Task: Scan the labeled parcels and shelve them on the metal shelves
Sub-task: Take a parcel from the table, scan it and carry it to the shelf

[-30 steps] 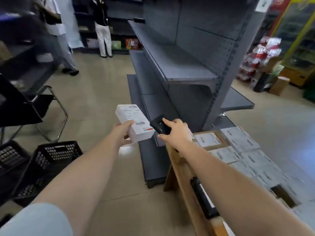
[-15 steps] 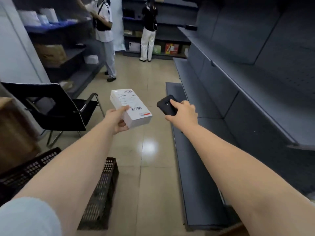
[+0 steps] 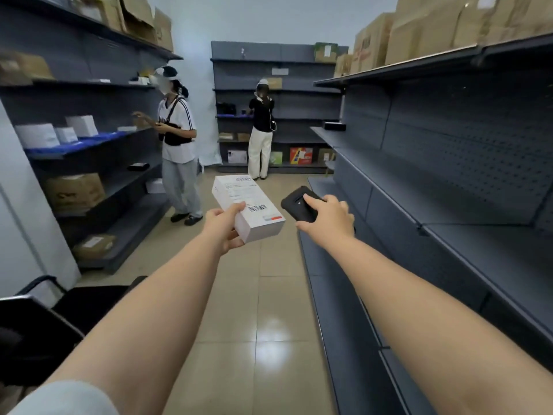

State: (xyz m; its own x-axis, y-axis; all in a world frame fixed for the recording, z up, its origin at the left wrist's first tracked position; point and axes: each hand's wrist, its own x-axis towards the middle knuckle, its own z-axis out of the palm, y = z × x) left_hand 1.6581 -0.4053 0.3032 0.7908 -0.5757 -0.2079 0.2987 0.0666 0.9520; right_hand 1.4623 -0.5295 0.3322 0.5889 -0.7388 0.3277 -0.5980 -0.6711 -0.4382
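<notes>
1. Your left hand (image 3: 225,228) grips the parcel (image 3: 247,206) at its near end, thumb across the labelled top, fingers curled beneath. The white box sits just left of the frame's centre, tilted, its barcode facing up.
2. Your right hand (image 3: 328,219) grips the scanner (image 3: 299,205), fingers wrapped over its black body, forefinger stretched along the top. It lies just right of the parcel, close to it but apart.
3. Both arms reach out over the tiled floor (image 3: 269,295) of the aisle.
4. The shelves (image 3: 478,235) fill the right of the frame, grey metal with pegboard backing; the tiers nearest you carry nothing, and a small dark box (image 3: 334,126) sits on a farther tier. Cartons (image 3: 434,28) stand along the top, upper right.
5. On the left, more shelves hold white boxes (image 3: 54,133) on blue trays and brown cartons below.
6. Two people stand at shelves farther down the aisle: one in a white shirt (image 3: 177,133) at centre left, one in a black top (image 3: 262,127) at the far end.
7. A black chair (image 3: 39,333) shows at lower left.
</notes>
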